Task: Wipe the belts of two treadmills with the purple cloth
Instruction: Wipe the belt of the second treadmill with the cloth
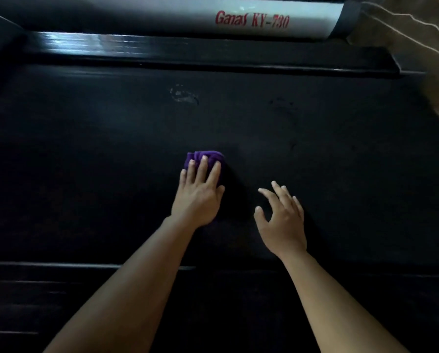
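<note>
A wide black treadmill belt (315,154) fills most of the view. My left hand (199,192) presses a bunched purple cloth (213,155) flat onto the belt near its middle, fingers straight on top of the cloth. My right hand (280,217) is just right of it over the belt, fingers spread and loosely bent, holding nothing. A pale dusty smudge (182,94) marks the belt farther ahead.
A glossy black side rail (187,50) runs along the far edge of the belt. Beyond it lies a white frame bar (251,20) with red lettering "Ganas KY-730". Brownish floor (422,47) shows at the top right. Another dark rail (60,266) lies near me.
</note>
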`<state>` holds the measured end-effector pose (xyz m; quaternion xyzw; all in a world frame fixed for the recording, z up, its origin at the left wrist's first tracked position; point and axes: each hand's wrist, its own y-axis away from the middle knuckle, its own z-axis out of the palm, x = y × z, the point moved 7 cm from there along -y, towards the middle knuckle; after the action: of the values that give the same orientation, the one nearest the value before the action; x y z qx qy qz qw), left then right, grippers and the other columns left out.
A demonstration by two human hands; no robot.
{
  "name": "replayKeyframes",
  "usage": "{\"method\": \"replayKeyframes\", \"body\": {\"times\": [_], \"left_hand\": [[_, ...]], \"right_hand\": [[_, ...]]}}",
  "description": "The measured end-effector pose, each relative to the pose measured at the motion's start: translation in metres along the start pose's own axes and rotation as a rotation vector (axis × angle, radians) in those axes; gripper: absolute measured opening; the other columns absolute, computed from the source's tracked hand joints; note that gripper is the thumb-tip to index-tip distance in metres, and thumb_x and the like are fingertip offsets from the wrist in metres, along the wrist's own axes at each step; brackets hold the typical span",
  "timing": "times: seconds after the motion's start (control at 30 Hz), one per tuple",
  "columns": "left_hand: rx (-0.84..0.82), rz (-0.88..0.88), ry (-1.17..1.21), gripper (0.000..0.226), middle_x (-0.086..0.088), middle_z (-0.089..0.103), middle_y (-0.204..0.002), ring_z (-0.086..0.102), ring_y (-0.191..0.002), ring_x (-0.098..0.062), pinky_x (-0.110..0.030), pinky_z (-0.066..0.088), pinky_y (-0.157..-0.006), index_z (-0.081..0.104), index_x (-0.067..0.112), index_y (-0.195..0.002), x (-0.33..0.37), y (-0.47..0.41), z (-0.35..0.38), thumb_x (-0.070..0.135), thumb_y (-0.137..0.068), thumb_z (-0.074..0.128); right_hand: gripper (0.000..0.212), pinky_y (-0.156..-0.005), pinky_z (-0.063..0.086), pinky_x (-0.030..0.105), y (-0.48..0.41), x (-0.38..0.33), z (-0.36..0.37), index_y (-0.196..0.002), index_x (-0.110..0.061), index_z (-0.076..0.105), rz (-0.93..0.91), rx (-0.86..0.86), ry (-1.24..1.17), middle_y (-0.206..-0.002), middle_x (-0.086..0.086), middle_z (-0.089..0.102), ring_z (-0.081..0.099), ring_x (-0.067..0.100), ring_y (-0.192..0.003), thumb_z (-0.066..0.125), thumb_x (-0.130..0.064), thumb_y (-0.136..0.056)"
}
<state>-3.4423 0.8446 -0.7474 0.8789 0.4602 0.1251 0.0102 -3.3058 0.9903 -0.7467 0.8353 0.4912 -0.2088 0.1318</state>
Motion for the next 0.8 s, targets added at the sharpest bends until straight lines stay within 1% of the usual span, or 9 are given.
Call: {"method": "replayKeyframes", "body": {"times": [0.1,0.17,0.23,0.3,0.37,0.47,0.6,0.7,0.8], "left_hand": [[-0.048,0.166,-0.07,0.064,-0.006,-0.013,-0.163,-0.017,-0.149,-0.029,-0.046,-0.004,-0.121,-0.002,0.026,-0.156,0.035,0.033,0.009,0.045,-0.102,0.027],[-0.12,0.241,-0.11,0.064,-0.004,-0.022,-0.16,-0.024,-0.147,-0.027,-0.046,-0.007,-0.121,-0.007,0.025,-0.155,0.033,0.051,0.014,0.046,-0.103,0.022],[-0.132,0.26,-0.135,0.064,-0.003,-0.021,-0.159,-0.022,-0.146,-0.026,-0.045,-0.007,-0.121,-0.007,0.025,-0.155,0.018,0.06,0.012,0.05,-0.1,0.012],[-0.093,0.185,-0.131,0.07,-0.005,-0.01,-0.162,-0.013,-0.149,-0.028,-0.047,0.0,-0.121,0.0,0.024,-0.156,-0.005,0.06,0.005,0.053,-0.093,0.006],[-0.062,0.045,-0.103,0.068,-0.008,-0.002,-0.164,-0.004,-0.15,-0.032,-0.048,0.007,-0.121,0.008,0.021,-0.157,-0.03,0.049,-0.001,0.051,-0.096,0.015],[-0.041,-0.145,-0.037,0.065,-0.01,-0.005,-0.164,-0.006,-0.15,-0.034,-0.048,0.005,-0.121,0.005,0.02,-0.157,-0.043,0.022,-0.004,0.04,-0.102,0.034],[-0.007,-0.264,0.019,0.065,-0.009,-0.008,-0.164,-0.009,-0.149,-0.034,-0.048,0.001,-0.121,0.002,0.022,-0.157,-0.01,-0.022,-0.002,0.043,-0.103,0.032],[-0.008,-0.126,0.013,0.066,-0.007,-0.008,-0.164,-0.008,-0.15,-0.033,-0.048,0.001,-0.121,0.003,0.023,-0.157,0.063,-0.036,0.009,0.046,-0.102,0.03],[-0.032,0.068,-0.037,0.067,-0.006,-0.002,-0.164,-0.004,-0.15,-0.031,-0.05,0.004,-0.121,0.009,0.024,-0.156,0.133,-0.005,0.027,0.051,-0.097,0.022]], "right_hand": [[0.048,-0.122,0.007,0.034,0.002,0.023,-0.021,-0.144,-0.031,0.046,-0.018,0.025,0.007,-0.163,-0.004,0.027,0.013,0.017,-0.153,0.049,-0.039,-0.097],[0.053,-0.124,0.004,0.039,0.001,0.05,-0.034,-0.148,-0.031,0.041,0.008,-0.004,0.098,-0.165,-0.002,0.022,0.008,0.019,-0.154,0.043,-0.045,-0.097],[0.059,-0.125,-0.001,0.044,0.001,0.075,-0.043,-0.153,-0.033,0.032,0.028,-0.069,0.189,-0.167,-0.001,0.011,-0.001,0.02,-0.154,0.038,-0.051,-0.097],[0.063,-0.124,-0.006,0.046,0.0,0.089,-0.049,-0.155,-0.037,0.024,0.022,-0.112,0.258,-0.167,-0.001,0.004,-0.006,0.02,-0.154,0.031,-0.057,-0.096],[0.063,-0.123,-0.009,0.047,0.0,0.092,-0.049,-0.156,-0.04,0.018,0.009,-0.12,0.294,-0.167,-0.002,-0.001,-0.009,0.02,-0.154,0.026,-0.059,-0.096],[0.062,-0.123,-0.008,0.047,0.0,0.093,-0.046,-0.157,-0.036,0.014,0.026,-0.089,0.29,-0.167,-0.004,-0.002,-0.01,0.019,-0.153,0.022,-0.056,-0.099],[0.062,-0.124,-0.006,0.046,-0.001,0.095,-0.046,-0.159,-0.026,0.015,0.052,-0.039,0.277,-0.167,-0.004,0.001,-0.006,0.018,-0.154,0.024,-0.047,-0.101],[0.06,-0.124,-0.007,0.045,-0.004,0.098,-0.042,-0.159,-0.026,0.011,0.058,-0.048,0.269,-0.167,-0.005,-0.002,-0.008,0.016,-0.154,0.02,-0.043,-0.102],[0.061,-0.123,-0.007,0.045,-0.004,0.099,-0.042,-0.159,-0.027,0.014,0.071,-0.048,0.245,-0.167,-0.006,0.001,-0.006,0.015,-0.154,0.013,-0.042,-0.1]]}}
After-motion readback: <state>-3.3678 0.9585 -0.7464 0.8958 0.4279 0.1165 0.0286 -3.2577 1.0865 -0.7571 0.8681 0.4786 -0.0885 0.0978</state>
